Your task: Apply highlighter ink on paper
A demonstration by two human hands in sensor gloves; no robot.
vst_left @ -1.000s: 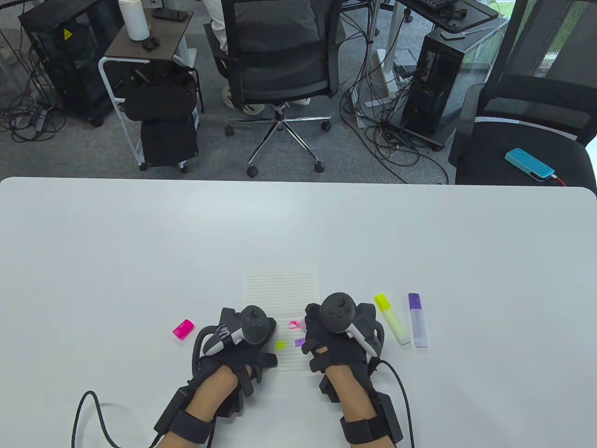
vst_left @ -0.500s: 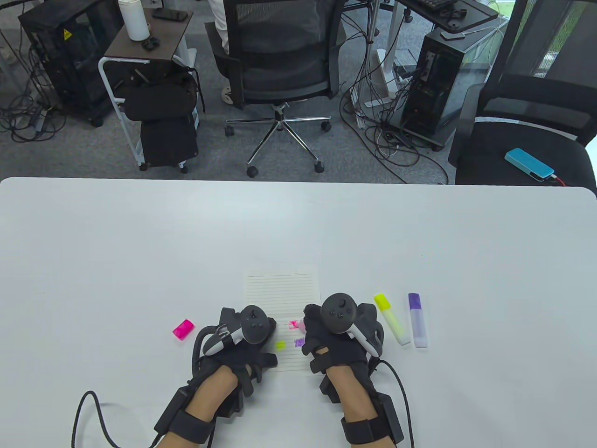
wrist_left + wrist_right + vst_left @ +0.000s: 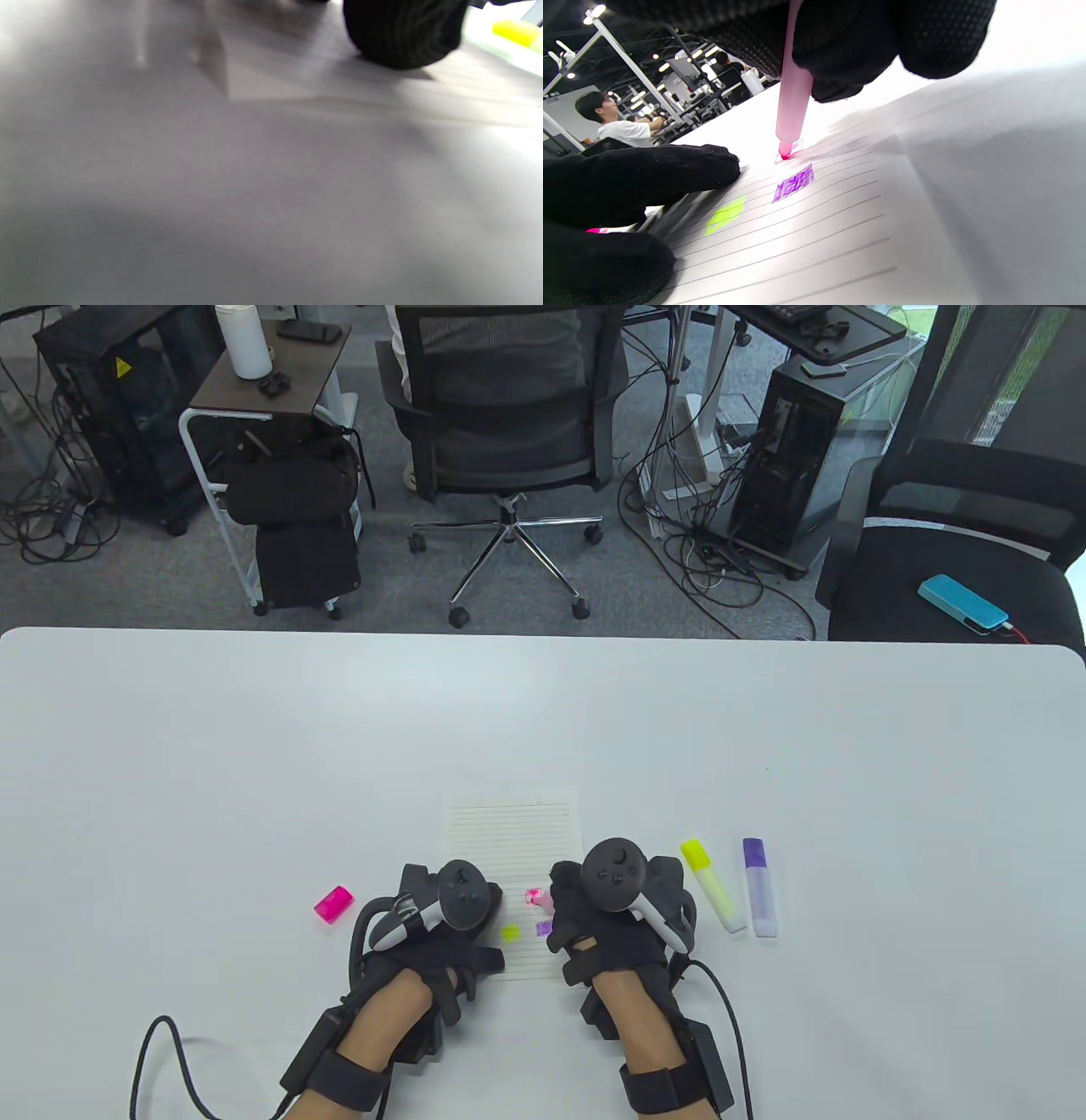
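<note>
A lined sheet of paper (image 3: 512,831) lies on the white table (image 3: 254,746) near the front edge. My right hand (image 3: 585,920) pinches a pink highlighter (image 3: 793,97) upright, its tip touching the paper at a small pink patch (image 3: 534,895). A purple patch (image 3: 794,183) and a yellow-green patch (image 3: 726,214) sit nearer on the sheet. My left hand (image 3: 458,925) rests on the paper's left edge; its fingers (image 3: 670,169) lie flat on the sheet. The left wrist view is blurred and shows one fingertip (image 3: 403,34) on the paper.
The pink cap (image 3: 333,903) lies left of my left hand. A capped yellow highlighter (image 3: 713,884) and a capped purple highlighter (image 3: 759,886) lie side by side right of my right hand. Beyond the table's far edge stand office chairs and computer towers.
The right hand has shifted very slightly left with the pink highlighter tip on the pink patch. The left hand and the paper have stayed put.
</note>
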